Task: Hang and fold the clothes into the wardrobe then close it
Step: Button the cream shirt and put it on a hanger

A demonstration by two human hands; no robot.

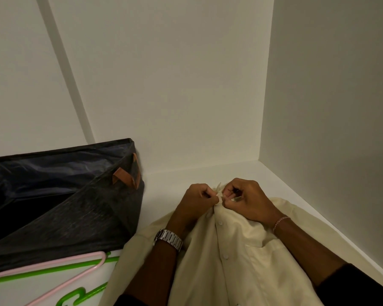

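A cream button-up shirt (237, 250) lies spread on the white wardrobe shelf (164, 184), its collar end pointing toward the back wall and its lower part running off the bottom edge of the view. Both hands work at the collar. The left hand (196, 200) has its fingers curled tight, pinching the cloth at the top of the button placket; a steel watch (169, 239) sits on that wrist. The right hand (245, 198) is curled the same way, pinching the opposite edge of the placket just beside the left, with a thin bracelet (280, 220) on its wrist. The two sets of fingertips all but touch, and whether a button lies between them is hidden by the knuckles.

The shirt occupies the right part of the shelf, close to the side panel (332, 107) that rises on the right; a strip of bare shelf shows between the cloth and that panel, and another between the collar and the back wall (175, 85).

To the left stands a dark fabric storage bin (71, 217) with brown loop handles (126, 175), open at the top, cut off by the left edge. At the front left corner of the shelf lie a pink hanger (53, 261) and a green hanger (75, 297), partly tucked under the bin and shirt, their hooks only partly visible.
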